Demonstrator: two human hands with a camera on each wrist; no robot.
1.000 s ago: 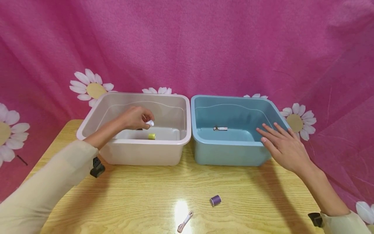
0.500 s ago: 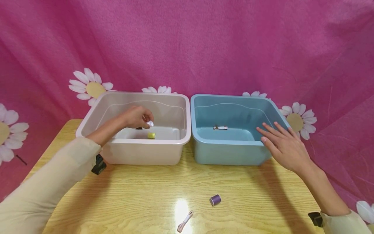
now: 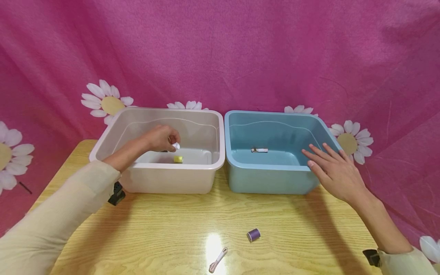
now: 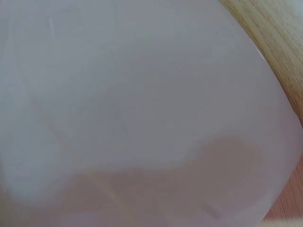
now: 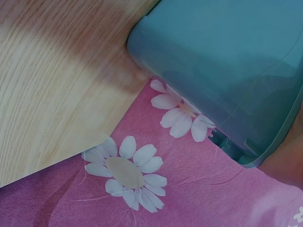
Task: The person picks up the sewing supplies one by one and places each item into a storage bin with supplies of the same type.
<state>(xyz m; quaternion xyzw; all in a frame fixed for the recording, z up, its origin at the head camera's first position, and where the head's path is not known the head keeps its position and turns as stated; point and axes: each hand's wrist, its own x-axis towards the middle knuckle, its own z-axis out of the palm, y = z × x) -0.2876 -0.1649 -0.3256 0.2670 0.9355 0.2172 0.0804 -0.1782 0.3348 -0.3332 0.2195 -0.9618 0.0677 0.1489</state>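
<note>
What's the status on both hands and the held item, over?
Left hand: pinching small white item over beige tub. Right hand: spread at right side of blue tub. Yellow thread spool inside beige tub; nothing visibly blocking left hand.

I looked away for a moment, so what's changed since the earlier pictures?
Very little: the left sleeve has shifted slightly rightward and forward. Nothing was taken hold of or let go; the left hand still pinches the small white item at the pale bin. The right hand at the blue bin, and the yellow and purple spools, stayed put.
</note>
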